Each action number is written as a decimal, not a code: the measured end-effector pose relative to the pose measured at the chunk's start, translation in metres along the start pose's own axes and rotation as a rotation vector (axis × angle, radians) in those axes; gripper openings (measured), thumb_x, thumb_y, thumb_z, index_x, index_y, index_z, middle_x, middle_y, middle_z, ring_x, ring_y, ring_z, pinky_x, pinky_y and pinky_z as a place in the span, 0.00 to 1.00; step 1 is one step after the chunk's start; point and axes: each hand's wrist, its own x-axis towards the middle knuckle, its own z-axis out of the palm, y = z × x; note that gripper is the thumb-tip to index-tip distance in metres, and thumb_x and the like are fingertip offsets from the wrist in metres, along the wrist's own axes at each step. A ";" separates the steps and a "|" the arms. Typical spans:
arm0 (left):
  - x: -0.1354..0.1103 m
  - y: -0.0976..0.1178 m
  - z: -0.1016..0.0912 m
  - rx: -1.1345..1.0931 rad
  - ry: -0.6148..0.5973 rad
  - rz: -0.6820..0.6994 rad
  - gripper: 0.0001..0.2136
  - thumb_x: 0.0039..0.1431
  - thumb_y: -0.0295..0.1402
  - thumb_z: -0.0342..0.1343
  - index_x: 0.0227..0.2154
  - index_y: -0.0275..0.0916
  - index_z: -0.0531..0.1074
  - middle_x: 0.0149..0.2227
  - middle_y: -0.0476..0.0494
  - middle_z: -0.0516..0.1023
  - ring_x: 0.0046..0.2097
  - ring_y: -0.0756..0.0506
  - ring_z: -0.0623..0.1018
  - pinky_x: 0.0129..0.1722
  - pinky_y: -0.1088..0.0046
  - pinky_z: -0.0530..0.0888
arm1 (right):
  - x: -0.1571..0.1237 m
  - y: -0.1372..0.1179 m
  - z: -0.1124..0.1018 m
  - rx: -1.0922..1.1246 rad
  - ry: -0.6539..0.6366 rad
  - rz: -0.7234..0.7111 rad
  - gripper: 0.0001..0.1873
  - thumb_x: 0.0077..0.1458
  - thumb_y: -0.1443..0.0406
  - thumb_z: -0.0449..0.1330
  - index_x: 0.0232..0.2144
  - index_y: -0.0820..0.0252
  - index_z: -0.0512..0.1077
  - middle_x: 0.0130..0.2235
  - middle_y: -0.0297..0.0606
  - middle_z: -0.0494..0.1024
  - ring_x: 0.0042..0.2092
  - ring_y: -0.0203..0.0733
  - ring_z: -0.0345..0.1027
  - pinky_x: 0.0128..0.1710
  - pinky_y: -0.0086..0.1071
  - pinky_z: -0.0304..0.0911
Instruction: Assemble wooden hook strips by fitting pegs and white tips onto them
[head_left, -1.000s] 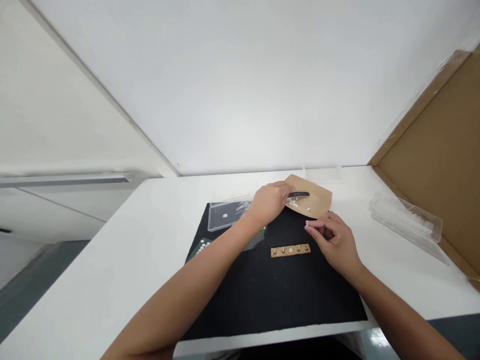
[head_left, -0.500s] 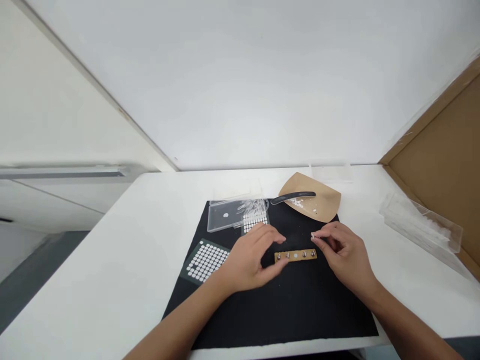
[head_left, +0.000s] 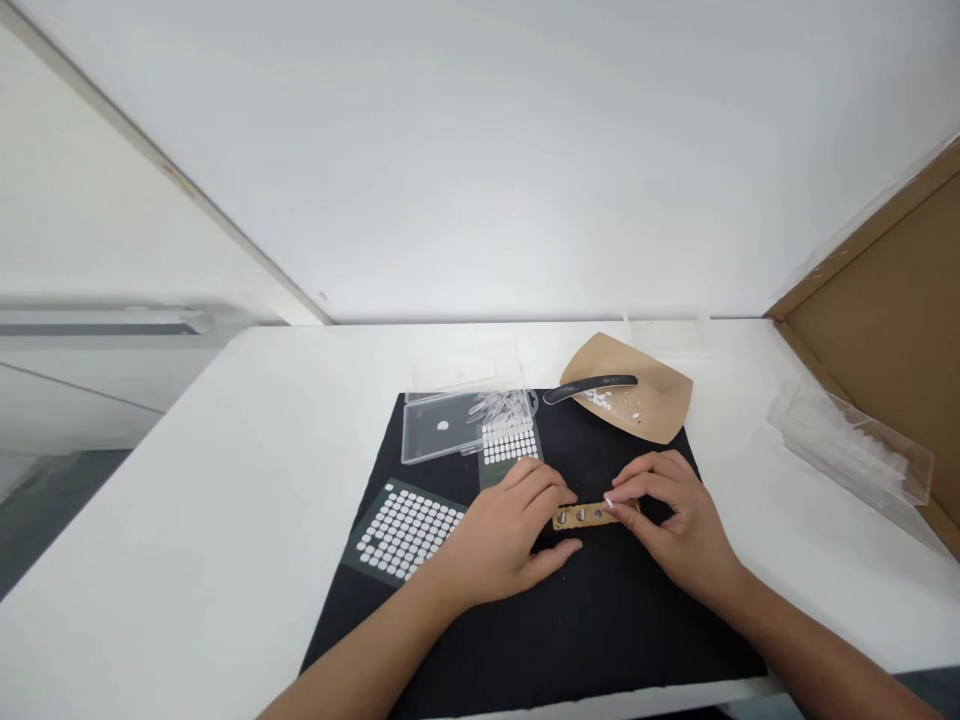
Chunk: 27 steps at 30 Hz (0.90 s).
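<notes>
My left hand (head_left: pixel 514 525) is curved around the left end of a narrow tan strip (head_left: pixel 571 520), thumb and fingers apart, holding nothing. Small shiny metal posts stand on that strip; its right end is hidden by my other hand. Above the strip's right part, my right hand (head_left: pixel 679 515) pinches a small white piece, apparently a nail tip (head_left: pixel 608 503), between thumb and index finger. Whether the piece touches the strip I cannot tell. Beneath both hands lies a black mat (head_left: pixel 592 640).
Two dark sheets of white dots, a larger one (head_left: pixel 397 530) and a smaller one (head_left: pixel 510 445), lie left. Behind are an open clear box (head_left: pixel 435 445) of slender clear pieces, a black nail file (head_left: pixel 589 386) and brown paper (head_left: pixel 667 400) with white bits. A clear container (head_left: pixel 855 445) stands right.
My right hand has moved left and down, bringing the white piece over the strip. The white dot on the strip's middle no longer shows. My left hand has shifted slightly down.
</notes>
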 end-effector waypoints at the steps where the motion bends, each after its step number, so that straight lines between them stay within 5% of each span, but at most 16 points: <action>1: 0.000 0.000 0.000 0.003 -0.006 0.000 0.13 0.67 0.36 0.64 0.51 0.39 0.73 0.46 0.38 0.80 0.50 0.37 0.76 0.48 0.60 0.78 | 0.001 0.000 0.002 -0.005 -0.012 0.013 0.03 0.65 0.63 0.69 0.36 0.48 0.83 0.40 0.37 0.84 0.43 0.48 0.75 0.46 0.45 0.68; 7: 0.000 0.000 0.005 -0.005 0.002 -0.008 0.10 0.67 0.34 0.63 0.48 0.40 0.74 0.44 0.41 0.81 0.49 0.38 0.77 0.46 0.62 0.79 | 0.000 -0.001 0.012 -0.025 -0.136 0.055 0.06 0.65 0.62 0.69 0.33 0.51 0.80 0.35 0.33 0.83 0.36 0.43 0.70 0.38 0.40 0.63; 27: -0.003 -0.005 0.010 -0.030 0.015 -0.033 0.06 0.69 0.32 0.62 0.45 0.40 0.72 0.41 0.43 0.81 0.47 0.39 0.75 0.44 0.64 0.75 | -0.001 0.016 0.009 -0.036 -0.252 0.052 0.02 0.63 0.62 0.72 0.38 0.49 0.82 0.40 0.36 0.80 0.41 0.46 0.69 0.41 0.42 0.68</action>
